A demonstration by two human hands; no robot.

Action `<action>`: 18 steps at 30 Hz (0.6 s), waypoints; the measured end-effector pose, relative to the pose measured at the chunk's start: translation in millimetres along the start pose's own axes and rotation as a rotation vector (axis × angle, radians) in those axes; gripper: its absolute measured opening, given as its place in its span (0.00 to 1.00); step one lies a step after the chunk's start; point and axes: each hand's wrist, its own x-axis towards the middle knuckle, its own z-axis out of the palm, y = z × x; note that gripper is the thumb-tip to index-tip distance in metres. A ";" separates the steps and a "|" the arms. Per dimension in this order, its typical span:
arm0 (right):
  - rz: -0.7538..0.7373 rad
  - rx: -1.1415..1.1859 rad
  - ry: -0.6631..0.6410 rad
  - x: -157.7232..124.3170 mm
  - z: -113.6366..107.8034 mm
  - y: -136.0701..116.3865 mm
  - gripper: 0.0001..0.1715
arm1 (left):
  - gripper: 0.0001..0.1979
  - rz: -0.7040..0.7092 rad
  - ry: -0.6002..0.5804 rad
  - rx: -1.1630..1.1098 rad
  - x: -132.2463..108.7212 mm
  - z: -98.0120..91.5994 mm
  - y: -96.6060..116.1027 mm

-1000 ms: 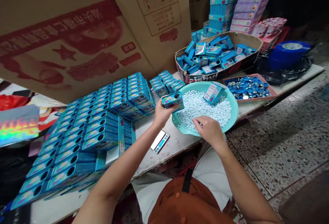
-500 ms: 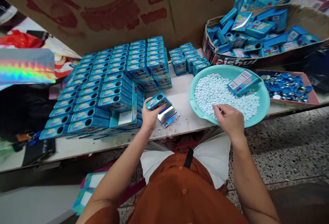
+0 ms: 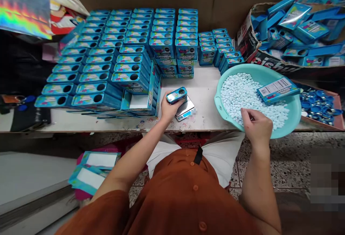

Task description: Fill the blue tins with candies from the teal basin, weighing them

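A cardboard box [image 3: 249, 37] heaped with loose blue tins sits at the table's far right, just beside a shallow pink tray [image 3: 336, 121] of round blue caps. A holographic sheet [image 3: 21, 15] hangs at upper left, and two blue-edged cards [image 3: 94, 168] lie below the table, left of the terrazzo floor [image 3: 291, 170].

light: bright, even | shadows: soft under right hand [image 3: 257, 127] | edges: wide-angle bowing | pixelated patch [image 3: 327, 179] lower right

White worktop [image 3: 201, 96], chipped along its front edge, ran beneath the left hand [image 3: 170, 110] and right hand [image 3: 257, 128]. Upright corrugated cardboard [image 3: 242, 1] stood beyond both, red print along its lower edge. Speckled terrazzo floor [image 3: 285, 170] lay below the right hand. Light was even.
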 end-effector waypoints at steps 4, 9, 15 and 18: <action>-0.018 -0.010 0.005 0.5 -0.3 -0.7 0.21 | 0.38 0.066 -0.093 0.040 -0.7 -4.4 -5.6; -0.007 -0.015 0.002 1.3 -0.9 -2.3 0.20 | 0.49 0.208 -0.070 0.198 -19.5 -28.9 -12.9; -0.004 -0.025 -0.029 2.5 -1.8 -2.8 0.21 | 0.48 0.381 -0.067 0.463 -56.6 -61.8 -25.5; -0.005 -0.037 -0.034 2.7 -1.5 -1.8 0.21 | 0.48 0.450 -0.088 0.567 -65.3 -68.8 -33.7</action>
